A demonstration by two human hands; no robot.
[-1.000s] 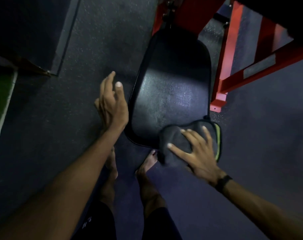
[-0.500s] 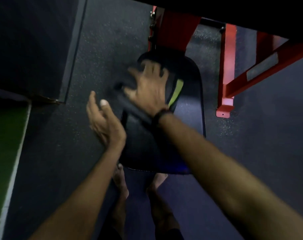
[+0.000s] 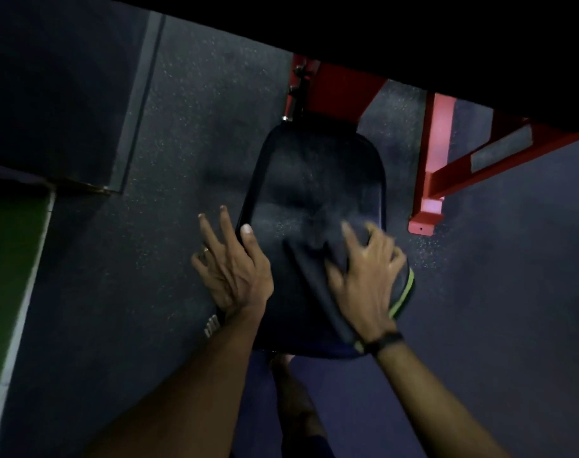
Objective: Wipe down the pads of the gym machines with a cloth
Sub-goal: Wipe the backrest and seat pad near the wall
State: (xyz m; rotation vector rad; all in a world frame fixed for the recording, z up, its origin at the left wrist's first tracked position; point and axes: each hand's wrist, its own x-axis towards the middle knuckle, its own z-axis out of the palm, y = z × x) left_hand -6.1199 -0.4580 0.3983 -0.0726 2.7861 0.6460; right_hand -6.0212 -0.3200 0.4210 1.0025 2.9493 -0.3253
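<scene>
Right hand [image 3: 367, 279] has swept the dark cloth with a lime-green edge [image 3: 318, 269] back to the black padded machine seat's [image 3: 314, 180] near right corner, fingers spread, pressing. Left hand [image 3: 232, 269], fingers apart, steadies the left edge. Unwiped length runs away, toward the red steel frame [image 3: 344, 90].

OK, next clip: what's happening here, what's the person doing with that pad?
A person is wiping a black seat pad on a red-framed gym machine. The right hand presses a dark cloth with a green edge against the pad's near right part, its spread fingers slightly bent and blurred by motion. The left hand rests against the pad's left edge with fingers spread, the thumb over the edge. The pad's far part shows bare.
</scene>
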